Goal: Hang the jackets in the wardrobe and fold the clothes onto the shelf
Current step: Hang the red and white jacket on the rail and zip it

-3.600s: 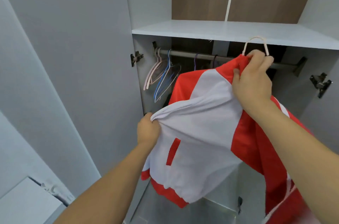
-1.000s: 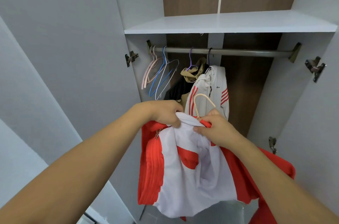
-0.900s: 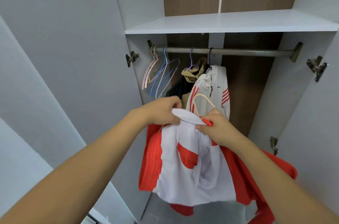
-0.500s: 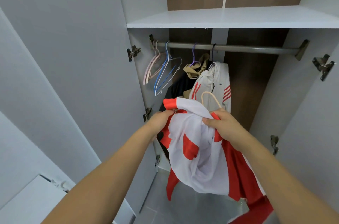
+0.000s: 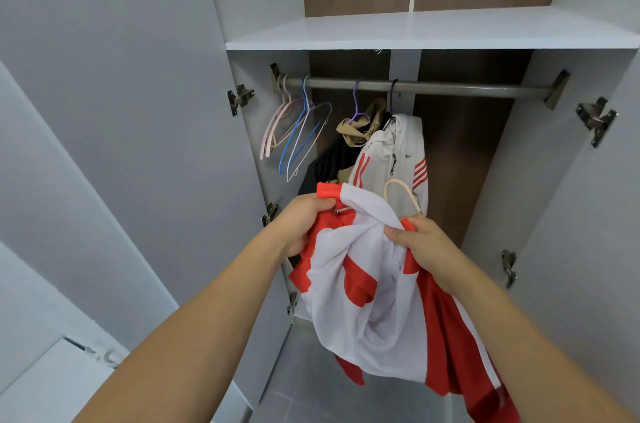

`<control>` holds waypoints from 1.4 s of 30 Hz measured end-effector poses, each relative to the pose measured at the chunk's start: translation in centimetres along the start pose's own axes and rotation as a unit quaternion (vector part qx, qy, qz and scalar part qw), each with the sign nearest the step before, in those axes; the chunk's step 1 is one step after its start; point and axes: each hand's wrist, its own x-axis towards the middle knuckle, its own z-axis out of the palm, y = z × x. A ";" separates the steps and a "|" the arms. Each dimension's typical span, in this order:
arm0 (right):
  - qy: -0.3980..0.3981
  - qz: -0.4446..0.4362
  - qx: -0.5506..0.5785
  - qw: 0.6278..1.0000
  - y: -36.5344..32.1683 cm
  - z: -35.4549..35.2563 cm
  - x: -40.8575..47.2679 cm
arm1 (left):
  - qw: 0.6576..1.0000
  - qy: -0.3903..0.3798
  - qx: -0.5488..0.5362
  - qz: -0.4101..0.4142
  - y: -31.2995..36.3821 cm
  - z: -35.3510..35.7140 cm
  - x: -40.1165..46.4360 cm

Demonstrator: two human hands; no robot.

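Note:
A red and white jacket [image 5: 374, 311] hangs bunched in front of the open wardrobe, below the rail [image 5: 450, 88]. My left hand [image 5: 301, 221] grips its red collar edge on the left. My right hand [image 5: 422, 246] pinches the fabric at the neck, where the beige hook of a hanger [image 5: 401, 194] sticks up. The rest of that hanger is hidden inside the jacket. The white shelf [image 5: 433, 32] above the rail is bare.
On the rail hang a white jacket with red stripes [image 5: 394, 152], a tan garment [image 5: 363, 124] and dark clothing, plus several bare hangers [image 5: 298, 135] at the left. Both grey doors [image 5: 121, 110] stand open. The rail's right half is free.
The jacket came down from rail height to chest height. My left hand shifted from the hem to the collar and now holds it closer to my right hand.

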 end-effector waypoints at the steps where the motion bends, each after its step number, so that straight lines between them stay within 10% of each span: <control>1: -0.003 -0.002 -0.009 1.000 0.1 -0.1 -0.2 | 0.999 0.028 0.039 0.012 0.1 0.1 0.1; 10: -0.040 -0.050 0.035 0.997 0.1 -1.1 -1.3 | 0.953 -0.097 0.283 0.041 6.6 1.8 -1.3; 18: -0.018 -0.149 0.046 0.988 -2.0 -0.3 -1.0 | 0.952 -0.140 0.271 0.031 8.2 2.4 -2.0; 30: 0.000 -0.062 0.144 0.988 -0.7 -1.4 0.0 | 0.783 -0.096 0.614 -0.003 6.4 -1.4 -3.0; 37: 0.003 -0.043 0.145 0.989 -0.3 -1.1 -0.3 | 0.941 0.044 0.332 0.052 5.2 -1.7 -2.9; 42: 0.001 -0.026 0.145 0.989 -0.2 -0.9 -0.7 | 0.951 0.022 0.300 0.067 4.4 -0.8 -2.0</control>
